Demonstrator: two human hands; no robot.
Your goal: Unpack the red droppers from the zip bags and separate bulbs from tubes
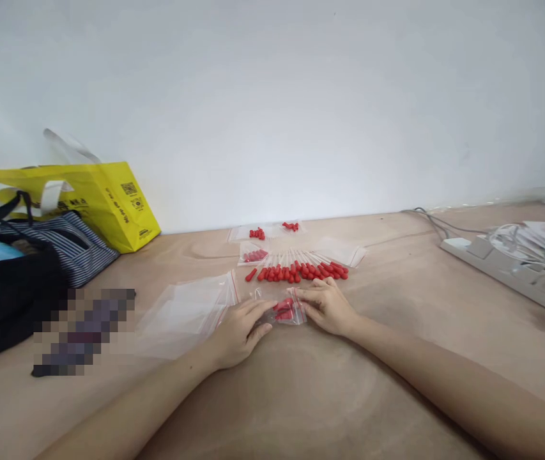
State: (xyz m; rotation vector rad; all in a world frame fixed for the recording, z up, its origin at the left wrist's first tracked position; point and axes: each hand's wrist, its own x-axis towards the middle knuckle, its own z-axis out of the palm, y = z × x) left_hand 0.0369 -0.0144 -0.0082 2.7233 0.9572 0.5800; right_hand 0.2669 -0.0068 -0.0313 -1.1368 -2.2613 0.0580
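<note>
The bulbs (278,275) are bright red on whitish stems (292,257), more red pieces (284,309) show in a clear bag (300,313), and the colourless flat bags (182,308) carry thin red lines. The tote (109,199) is yellow — black print, white handles (53,197) — while the pouch (76,248) is striped dark blue and white, the front bag (18,319) black with white markings. The tabletop (301,402) is light brown, the wall (272,115) pale grey.

Left hand (244,329), right hand (327,305) — both palm-down.
</note>
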